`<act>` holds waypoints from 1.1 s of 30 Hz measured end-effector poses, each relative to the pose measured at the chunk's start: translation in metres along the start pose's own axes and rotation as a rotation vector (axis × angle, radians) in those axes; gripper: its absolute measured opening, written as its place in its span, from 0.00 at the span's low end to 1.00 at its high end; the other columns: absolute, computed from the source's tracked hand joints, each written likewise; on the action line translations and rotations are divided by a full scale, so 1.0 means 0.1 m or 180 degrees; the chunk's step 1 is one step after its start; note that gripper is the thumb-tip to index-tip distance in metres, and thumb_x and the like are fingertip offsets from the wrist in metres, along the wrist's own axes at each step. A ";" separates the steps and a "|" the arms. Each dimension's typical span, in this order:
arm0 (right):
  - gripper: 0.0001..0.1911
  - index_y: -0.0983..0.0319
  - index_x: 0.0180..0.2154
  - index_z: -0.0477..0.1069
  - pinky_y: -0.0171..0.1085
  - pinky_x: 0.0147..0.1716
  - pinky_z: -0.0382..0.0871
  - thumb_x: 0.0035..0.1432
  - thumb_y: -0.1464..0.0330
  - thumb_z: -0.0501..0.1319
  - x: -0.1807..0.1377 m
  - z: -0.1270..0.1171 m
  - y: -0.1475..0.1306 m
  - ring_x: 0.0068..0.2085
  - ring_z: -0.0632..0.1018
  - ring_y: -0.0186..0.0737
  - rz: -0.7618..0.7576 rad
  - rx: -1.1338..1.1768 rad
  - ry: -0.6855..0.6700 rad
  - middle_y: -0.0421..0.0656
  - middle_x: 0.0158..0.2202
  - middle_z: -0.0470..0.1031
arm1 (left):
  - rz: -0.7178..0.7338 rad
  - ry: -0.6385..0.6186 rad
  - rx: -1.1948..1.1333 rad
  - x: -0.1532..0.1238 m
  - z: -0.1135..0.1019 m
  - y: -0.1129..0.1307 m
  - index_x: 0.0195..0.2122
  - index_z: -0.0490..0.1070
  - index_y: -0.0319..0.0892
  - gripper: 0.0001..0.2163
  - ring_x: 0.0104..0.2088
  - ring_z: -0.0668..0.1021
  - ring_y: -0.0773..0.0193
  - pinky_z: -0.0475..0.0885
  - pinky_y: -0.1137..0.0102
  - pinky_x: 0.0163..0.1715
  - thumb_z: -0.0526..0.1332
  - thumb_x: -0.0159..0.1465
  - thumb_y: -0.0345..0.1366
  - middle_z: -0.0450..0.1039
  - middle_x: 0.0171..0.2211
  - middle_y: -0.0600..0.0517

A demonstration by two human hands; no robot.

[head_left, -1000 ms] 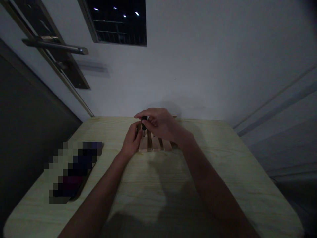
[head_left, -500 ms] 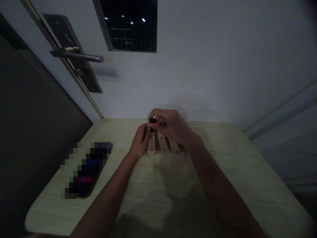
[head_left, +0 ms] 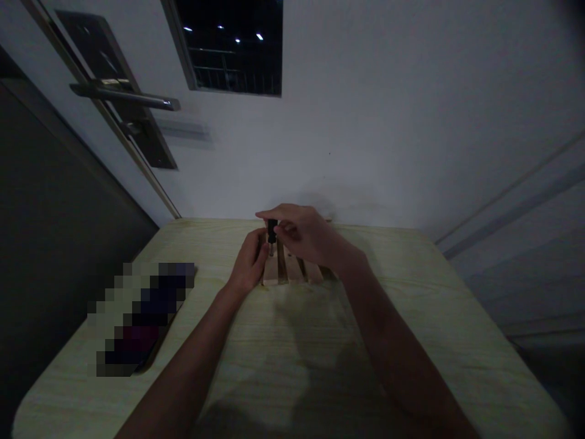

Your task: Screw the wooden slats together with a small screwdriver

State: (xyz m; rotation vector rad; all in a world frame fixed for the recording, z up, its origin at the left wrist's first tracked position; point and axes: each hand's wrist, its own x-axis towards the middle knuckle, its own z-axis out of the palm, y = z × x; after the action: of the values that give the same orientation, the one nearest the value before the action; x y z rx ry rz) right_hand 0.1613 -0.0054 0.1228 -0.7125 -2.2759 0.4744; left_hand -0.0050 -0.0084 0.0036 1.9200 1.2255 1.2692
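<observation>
R hand sits over the far-centre of the table, fingers curled and pinched round a small black-handled tool held upright, its short metal tip pointing down at the left end of a slatted wooden piece; thumb and forefinger close on the black grip from above; too dim to tell if the tip actually touches the wood. L hand is just beside the piece's left edge, fingers together and bent, pressed against the wood's side, w/ fingertips up near the tool tip. The wooden piece lies flat on the pale wood-grain table, close to the white wall; several parallel slats w/ dark gaps between; nothing visible in the gaps, light too poor to be sure. Both forearms reach in from the bottom of the view, converging on the piece; R wrist bent down, L wrist roughly straight. On the table's left side, well apart from the hands, a flat dark object, blurred out. Upper left: door w/ metal lever handle; dark window above.
</observation>
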 end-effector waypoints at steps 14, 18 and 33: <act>0.13 0.62 0.42 0.68 0.30 0.29 0.61 0.56 0.74 0.52 0.00 -0.02 -0.01 0.28 0.68 0.29 0.0129 0.0018 -0.0053 0.39 0.32 0.71 | -0.0055 -0.0001 0.0063 0.00 -0.02 0.03 0.53 0.60 0.41 0.18 0.50 0.69 0.55 0.66 0.57 0.49 0.49 0.65 0.42 0.66 0.50 0.43; 0.13 0.63 0.43 0.68 0.30 0.30 0.62 0.56 0.76 0.52 0.00 -0.02 0.02 0.30 0.69 0.29 0.0067 0.0026 -0.0035 0.40 0.35 0.73 | -0.0071 0.0017 0.0103 0.00 -0.02 0.02 0.53 0.59 0.40 0.18 0.50 0.69 0.55 0.66 0.56 0.50 0.49 0.65 0.42 0.67 0.50 0.43; 0.15 0.63 0.48 0.70 0.32 0.36 0.65 0.61 0.71 0.53 0.02 0.03 0.01 0.36 0.72 0.32 -0.0125 -0.0409 0.0069 0.45 0.40 0.73 | -0.0061 0.0017 -0.0035 0.01 0.00 0.02 0.54 0.59 0.39 0.20 0.49 0.70 0.55 0.65 0.58 0.49 0.49 0.65 0.44 0.66 0.50 0.42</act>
State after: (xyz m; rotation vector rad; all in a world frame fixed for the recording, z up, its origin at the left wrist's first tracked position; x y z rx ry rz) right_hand 0.1586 -0.0038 0.1214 -0.7312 -2.3114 0.3025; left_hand -0.0040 -0.0085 0.0054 1.8939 1.2341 1.2694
